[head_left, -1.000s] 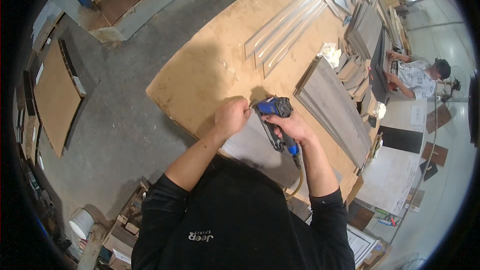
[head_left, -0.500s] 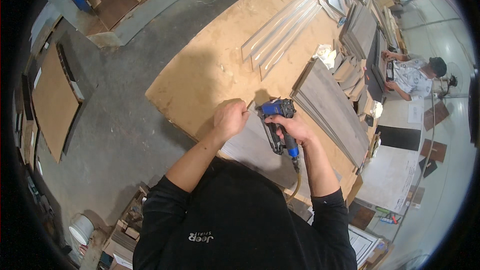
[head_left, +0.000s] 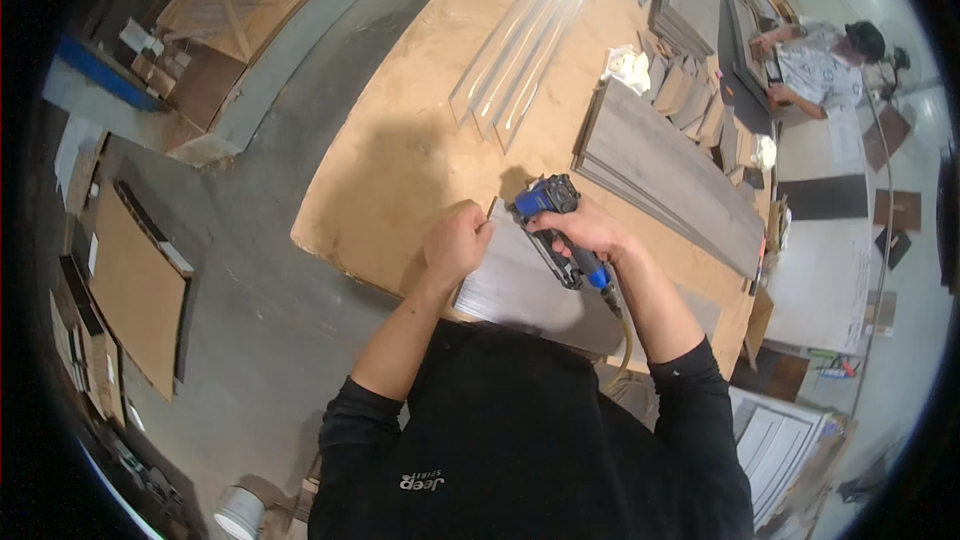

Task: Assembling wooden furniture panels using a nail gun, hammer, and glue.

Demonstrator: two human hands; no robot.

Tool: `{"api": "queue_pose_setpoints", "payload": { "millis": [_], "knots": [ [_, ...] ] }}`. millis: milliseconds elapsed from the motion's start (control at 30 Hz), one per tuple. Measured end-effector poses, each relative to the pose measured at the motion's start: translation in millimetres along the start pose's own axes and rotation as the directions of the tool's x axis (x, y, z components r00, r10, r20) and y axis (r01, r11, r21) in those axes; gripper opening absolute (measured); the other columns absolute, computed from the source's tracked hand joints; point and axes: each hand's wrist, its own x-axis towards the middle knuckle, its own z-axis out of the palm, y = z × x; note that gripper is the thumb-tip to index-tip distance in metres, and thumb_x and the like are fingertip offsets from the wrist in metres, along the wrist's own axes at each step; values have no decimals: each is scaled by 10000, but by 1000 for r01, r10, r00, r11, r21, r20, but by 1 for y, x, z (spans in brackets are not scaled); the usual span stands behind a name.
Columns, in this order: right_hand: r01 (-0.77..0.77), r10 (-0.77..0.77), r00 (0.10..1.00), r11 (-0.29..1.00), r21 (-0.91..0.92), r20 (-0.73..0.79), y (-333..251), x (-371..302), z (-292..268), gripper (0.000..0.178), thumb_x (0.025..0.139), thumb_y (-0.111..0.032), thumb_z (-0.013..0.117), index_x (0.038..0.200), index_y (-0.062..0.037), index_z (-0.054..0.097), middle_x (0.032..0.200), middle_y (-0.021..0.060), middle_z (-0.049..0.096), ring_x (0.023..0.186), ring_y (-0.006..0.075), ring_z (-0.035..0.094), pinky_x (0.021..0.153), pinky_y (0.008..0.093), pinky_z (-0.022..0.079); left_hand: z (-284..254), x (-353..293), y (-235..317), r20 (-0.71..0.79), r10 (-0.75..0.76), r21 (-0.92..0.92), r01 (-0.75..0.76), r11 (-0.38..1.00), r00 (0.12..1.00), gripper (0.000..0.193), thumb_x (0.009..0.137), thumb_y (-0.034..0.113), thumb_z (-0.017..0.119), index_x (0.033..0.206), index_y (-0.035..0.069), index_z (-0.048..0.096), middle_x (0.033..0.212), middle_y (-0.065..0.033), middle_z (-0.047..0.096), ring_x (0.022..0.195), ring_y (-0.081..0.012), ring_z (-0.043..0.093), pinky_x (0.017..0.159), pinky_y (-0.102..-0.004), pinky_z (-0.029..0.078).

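Note:
My right hand (head_left: 592,230) is wrapped round the handle of a blue and black air nail gun (head_left: 548,196). A yellowish hose (head_left: 628,335) runs from its grip end down toward my body. The gun's nose is at the far end of a grey wood-grain board (head_left: 510,275), which lies on the workbench in front of me. My left hand (head_left: 458,242) is closed at the board's far left corner, thumb and fingers pinching its edge beside a thin dark strip. What lies inside the fingers is partly hidden. Both hands are close together, the gun just right of the left hand.
The tan workbench (head_left: 375,190) carries clear-edged strips (head_left: 525,45) with white beads and a stack of grey boards (head_left: 670,175). Offcuts (head_left: 690,100) and crumpled white paper (head_left: 627,68) lie behind. Another person (head_left: 815,70) works at the far right. A white bucket (head_left: 240,512) stands on the floor.
The view has shifted, so the bench and boards sit differently in it. The nail gun has tilted a little, its grip end swinging right. Both hands keep their holds.

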Motion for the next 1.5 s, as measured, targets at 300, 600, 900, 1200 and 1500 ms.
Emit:
{"api": "queue_pose_setpoints", "payload": {
  "millis": [300, 600, 900, 1200, 1500],
  "knots": [
    [-7, 6, 1000, 996, -87, -15, -3, -6, -1, 273, 831, -236, 770, 1013, -53, 682, 735, 23, 634, 536, 102, 564, 507, 266, 484, 1, 4, 4, 125, -158, 175, 135, 975, 980, 229, 886, 330, 698, 879, 104, 658, 816, -120, 692, 812, -345, 679, 725, -464, 515],
    [184, -180, 983, 973, 139, -41, 63, -101, 16, 694, 838, -196, 783, 1453, -121, 471, 1048, 62, 648, 637, 107, 581, 561, 278, 503, -2, -55, -28, 186, 144, 177, -177, 968, 972, 375, 864, 277, 737, 1196, 118, 665, 1252, -138, 626, 1154, -341, 594, 956, -458, 485],
    [39, -29, 999, 967, 253, -42, 111, -147, 56, 723, 847, -143, 799, 1481, -158, 452, 975, 31, 634, 682, 101, 585, 619, 276, 506, -44, -110, -33, 294, 436, 291, -515, 806, 850, 581, 759, 192, 824, 1309, 158, 641, 1337, -125, 586, 1300, -358, 522, 1109, -537, 398],
    [107, -119, 992, 966, 237, 38, 65, -96, 77, 686, 849, -122, 758, 1465, -87, 458, 888, 50, 632, 558, 107, 540, 515, 273, 455, -32, -131, -41, 93, 483, 292, -488, 823, 871, 418, 778, 135, 799, 1183, 133, 697, 1057, -77, 626, 1132, -327, 599, 1050, -521, 440],
    [47, -50, 998, 994, 101, 23, 37, -59, 94, 299, 844, -152, 742, 1094, -20, 644, 720, 46, 611, 504, 125, 542, 457, 289, 430, -25, -143, -40, -8, 445, 309, -421, 853, 896, 334, 816, 181, 763, 1145, 148, 720, 984, -36, 614, 1111, -249, 594, 1086, -470, 430]
  ]
}}
